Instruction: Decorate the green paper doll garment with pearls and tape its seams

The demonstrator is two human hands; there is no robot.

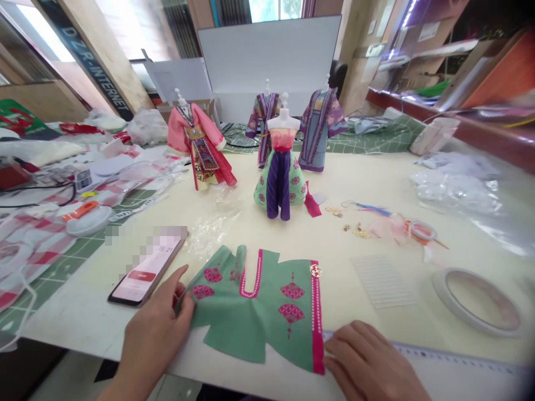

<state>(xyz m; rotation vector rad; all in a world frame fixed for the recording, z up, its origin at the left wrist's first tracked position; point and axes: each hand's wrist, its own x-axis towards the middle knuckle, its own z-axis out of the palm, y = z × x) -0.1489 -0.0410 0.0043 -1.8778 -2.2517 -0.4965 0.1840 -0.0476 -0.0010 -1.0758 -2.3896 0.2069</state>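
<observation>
Our left hand [156, 328], fingers pinching cloth, and right hand [368, 359], fingers pressed together, flank on the tabletop [292, 236] a green garment piece [234, 328], probably light and limp, best held by its firmer pink border [318, 353], clear of the gold ornament [316, 270].

The left hand [161, 323] is bare, with slender fingers; its forearm [131, 373] is bare too, down to the bottom edge of the view; the right hand [363, 351] is also bare, with rounded knuckles, and the view cuts it off near the wrist; the fingernails are too blurred to make out; low between the two, a dark, purplish patch [234, 396] shows, possibly clothing, too small to tell.
</observation>
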